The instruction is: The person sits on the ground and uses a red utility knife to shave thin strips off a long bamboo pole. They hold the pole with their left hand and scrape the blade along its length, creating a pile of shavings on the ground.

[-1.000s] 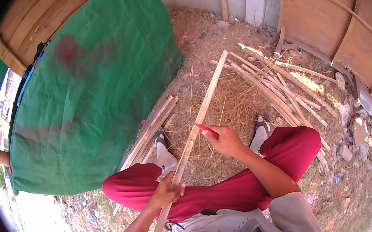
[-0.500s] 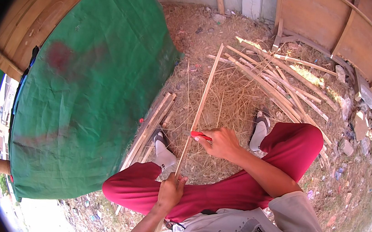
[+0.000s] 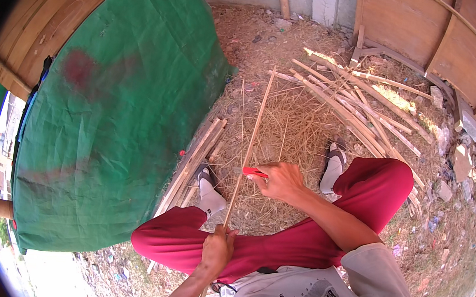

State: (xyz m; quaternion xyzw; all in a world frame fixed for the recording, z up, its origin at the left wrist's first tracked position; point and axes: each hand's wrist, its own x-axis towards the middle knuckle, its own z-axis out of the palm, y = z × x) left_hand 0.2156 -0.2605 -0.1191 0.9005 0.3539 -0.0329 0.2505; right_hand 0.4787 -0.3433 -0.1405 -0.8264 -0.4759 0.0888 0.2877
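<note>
A long, thin bamboo strip (image 3: pixel 257 124) slants up and away from my lap, between my feet. Around its near part, over my thigh, the fingers of my left hand (image 3: pixel 217 250) are closed, and the strip's tail runs back under that forearm. My right hand (image 3: pixel 281 181) grips a red-handled cutter knife (image 3: pixel 254 172) midway along the strip. The knife's blade lies across the strip and seems to touch it; its edge is too small to make out.
Thin shavings (image 3: pixel 288 119) cover the ground beyond my feet. Split bamboo lengths (image 3: pixel 359 112) lie piled at the far right, and more strips (image 3: pixel 193 158) by my left foot. A green tarp (image 3: pixel 124 118) hangs on the left; wooden panels (image 3: pixel 404 26) stand behind.
The strip has slid back toward me through my left hand, its far tip now nearer. My right hand with the knife has moved only slightly left.
</note>
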